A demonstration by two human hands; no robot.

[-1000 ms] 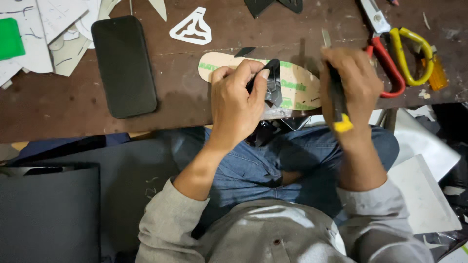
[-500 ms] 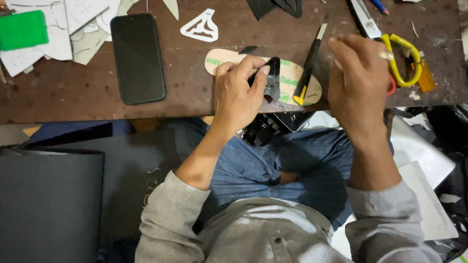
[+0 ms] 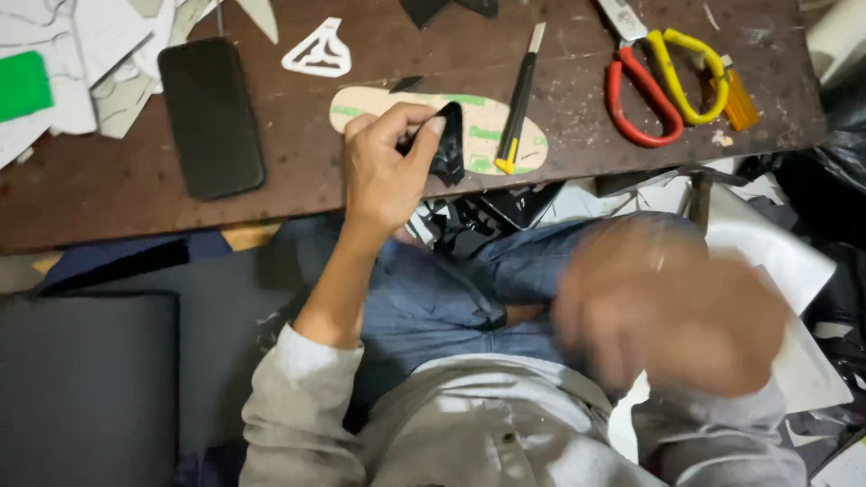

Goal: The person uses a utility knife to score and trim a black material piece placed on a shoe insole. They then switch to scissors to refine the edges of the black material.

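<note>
Since the earlier frame our right hand has dropped the knife at upper centre and blurs, grip untellable, while our left hand pinches the black piece, which could slip off the insole.

The right hand is a blur, so its grip can't be told. The scissors run off the top edge.
</note>
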